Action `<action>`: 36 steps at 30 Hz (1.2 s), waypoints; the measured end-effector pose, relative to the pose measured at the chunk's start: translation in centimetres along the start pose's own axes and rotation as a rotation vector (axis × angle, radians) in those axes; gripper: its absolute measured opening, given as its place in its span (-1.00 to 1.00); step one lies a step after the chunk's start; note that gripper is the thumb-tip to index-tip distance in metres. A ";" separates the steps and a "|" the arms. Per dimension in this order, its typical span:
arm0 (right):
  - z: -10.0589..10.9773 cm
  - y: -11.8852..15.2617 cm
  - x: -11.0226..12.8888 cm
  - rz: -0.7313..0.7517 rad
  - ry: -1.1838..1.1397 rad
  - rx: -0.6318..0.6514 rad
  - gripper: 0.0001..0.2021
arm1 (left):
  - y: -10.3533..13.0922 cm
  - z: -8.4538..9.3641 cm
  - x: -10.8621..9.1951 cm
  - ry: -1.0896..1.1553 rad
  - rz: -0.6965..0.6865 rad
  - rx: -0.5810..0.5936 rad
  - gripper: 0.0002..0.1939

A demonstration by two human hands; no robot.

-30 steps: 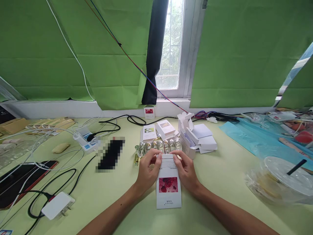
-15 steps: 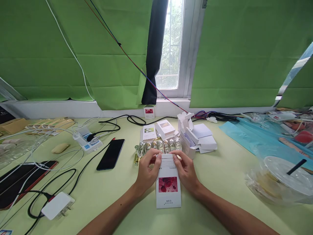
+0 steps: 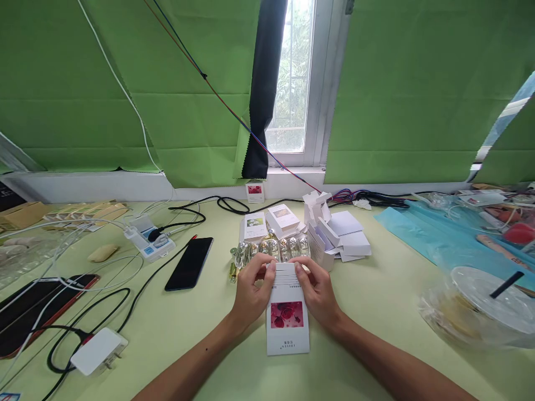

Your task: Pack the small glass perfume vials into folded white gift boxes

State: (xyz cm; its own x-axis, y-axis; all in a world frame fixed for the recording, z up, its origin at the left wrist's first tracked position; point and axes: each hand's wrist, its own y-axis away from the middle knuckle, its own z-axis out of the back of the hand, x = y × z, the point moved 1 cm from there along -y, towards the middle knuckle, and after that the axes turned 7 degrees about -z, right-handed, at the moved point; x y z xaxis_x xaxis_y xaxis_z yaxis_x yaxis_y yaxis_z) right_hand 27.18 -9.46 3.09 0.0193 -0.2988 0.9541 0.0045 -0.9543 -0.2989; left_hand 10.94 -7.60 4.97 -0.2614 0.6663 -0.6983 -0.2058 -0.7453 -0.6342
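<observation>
A white card-like packet with a red rose picture (image 3: 287,340) lies upside down to me near the front of the table; whether it is a flat card or a folded box I cannot tell. My left hand (image 3: 254,284) pinches its far left corner between thumb and fingers. At the far right corner, my right hand (image 3: 316,287) grips it the same way. Just beyond my fingers stands a cluster of small glass bottles (image 3: 288,249) with shiny caps. Behind them are a white box with a green picture (image 3: 255,226) and a stack of white printed boxes (image 3: 285,219).
Folded white cartons (image 3: 345,234) are piled right of the bottles. A black phone (image 3: 190,264), a power strip (image 3: 149,243), a charger (image 3: 99,351) and loose cables spread over the left. On the right sit a bagged lidded cup (image 3: 480,312) and blue plastic sheeting (image 3: 409,225).
</observation>
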 end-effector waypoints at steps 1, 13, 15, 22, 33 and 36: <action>0.0 0.0 0.0 0.000 -0.001 0.002 -0.74 | 0.0 0.0 0.0 0.000 0.000 0.000 -0.82; 0.1 -0.1 0.2 -0.011 0.003 0.002 -0.73 | 0.0 0.0 -0.1 -0.002 0.010 -0.009 -0.79; 0.1 -0.1 0.4 -0.012 0.004 0.002 -0.72 | 0.0 0.0 -0.2 0.001 0.021 -0.008 -0.78; 0.0 0.0 0.4 -0.020 0.004 -0.009 -0.72 | 0.1 0.0 0.0 0.021 0.022 0.004 -0.79; 0.1 0.1 0.2 -0.026 0.018 -0.006 -0.70 | 0.0 -0.1 -0.2 0.001 0.033 -0.002 -0.77; 0.2 0.0 0.3 -0.017 0.025 -0.005 -0.71 | 0.1 -0.1 -0.1 -0.003 0.048 -0.003 -0.77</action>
State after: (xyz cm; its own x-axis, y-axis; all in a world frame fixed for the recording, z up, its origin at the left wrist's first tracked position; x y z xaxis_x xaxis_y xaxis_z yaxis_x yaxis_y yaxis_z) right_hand 27.34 -9.56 3.32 -0.0054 -0.2829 0.9591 -0.0004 -0.9591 -0.2829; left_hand 11.01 -7.74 4.98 -0.2741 0.6294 -0.7272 -0.1904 -0.7767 -0.6004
